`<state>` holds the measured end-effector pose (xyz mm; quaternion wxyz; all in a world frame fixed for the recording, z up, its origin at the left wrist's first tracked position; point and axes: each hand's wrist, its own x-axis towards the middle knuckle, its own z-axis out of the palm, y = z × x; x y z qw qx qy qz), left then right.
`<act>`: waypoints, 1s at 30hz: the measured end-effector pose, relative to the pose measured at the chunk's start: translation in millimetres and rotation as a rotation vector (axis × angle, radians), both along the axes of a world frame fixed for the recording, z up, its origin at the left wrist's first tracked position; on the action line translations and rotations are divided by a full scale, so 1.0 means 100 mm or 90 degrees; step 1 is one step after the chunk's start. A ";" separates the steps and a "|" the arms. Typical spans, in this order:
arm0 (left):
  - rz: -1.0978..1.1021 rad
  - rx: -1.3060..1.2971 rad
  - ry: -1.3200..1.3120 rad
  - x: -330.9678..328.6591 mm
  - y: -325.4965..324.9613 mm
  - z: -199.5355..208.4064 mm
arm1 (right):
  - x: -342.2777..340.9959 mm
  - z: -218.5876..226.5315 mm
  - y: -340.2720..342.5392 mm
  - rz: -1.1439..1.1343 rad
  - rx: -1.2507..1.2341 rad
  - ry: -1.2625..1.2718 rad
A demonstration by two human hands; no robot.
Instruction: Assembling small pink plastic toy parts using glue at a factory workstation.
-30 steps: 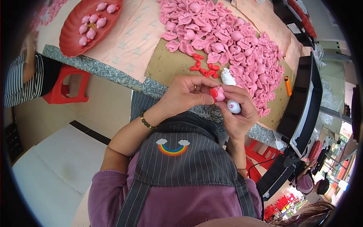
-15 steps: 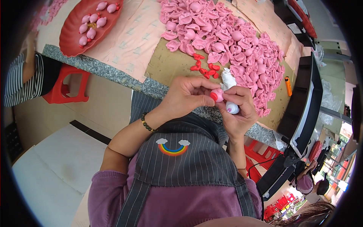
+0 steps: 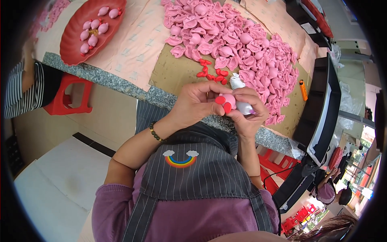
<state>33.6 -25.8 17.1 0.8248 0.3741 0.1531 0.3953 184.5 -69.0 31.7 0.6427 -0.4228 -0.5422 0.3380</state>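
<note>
A small round pink figure [image 3: 229,99] with two red oval feet sits between my hands, just above the table's near edge. The thumb and fingers of my left hand [image 3: 193,101] are closed on its left side, by the feet. My right hand [image 3: 253,111] pinches its right side. A white squeeze tube [image 3: 243,107] with a purple tip is also tucked in my right hand, its crumpled end pointing away from me. Just beyond my hands, several loose red oval pieces [image 3: 221,76] lie on the brown board [image 3: 173,72].
A big heap of pink moulded pieces [image 3: 234,40] covers the far board. At far left stands a red scalloped tray [image 3: 72,48] with finished-looking pink figures. An orange lighter [image 3: 303,90] lies at right, beside a black tray [image 3: 322,109]. A person in stripes [image 3: 24,88] sits at left.
The pink figure has been turned, so both red feet now show where one showed before. The tube has tilted, its purple tip swinging to the right. The view has shifted slightly.
</note>
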 end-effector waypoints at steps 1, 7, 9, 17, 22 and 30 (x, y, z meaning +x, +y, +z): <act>0.012 0.004 -0.019 0.02 0.01 -0.03 | -0.02 0.00 0.02 -0.012 0.022 -0.022; 0.029 0.037 -0.001 0.01 0.04 -0.08 | 0.01 -0.12 -0.02 -0.011 -0.009 0.007; 0.036 0.067 0.015 0.01 0.05 -0.09 | -0.03 -0.07 -0.02 -0.026 -0.026 0.001; 0.069 0.124 0.020 0.04 0.08 -0.18 | 0.00 -0.05 -0.06 -0.002 -0.088 0.002; 0.038 0.052 0.042 0.01 0.08 -0.18 | -0.01 -0.08 -0.04 -0.014 -0.043 -0.037; 0.049 0.078 0.027 -0.01 0.08 -0.21 | -0.01 -0.07 -0.05 -0.021 -0.052 -0.067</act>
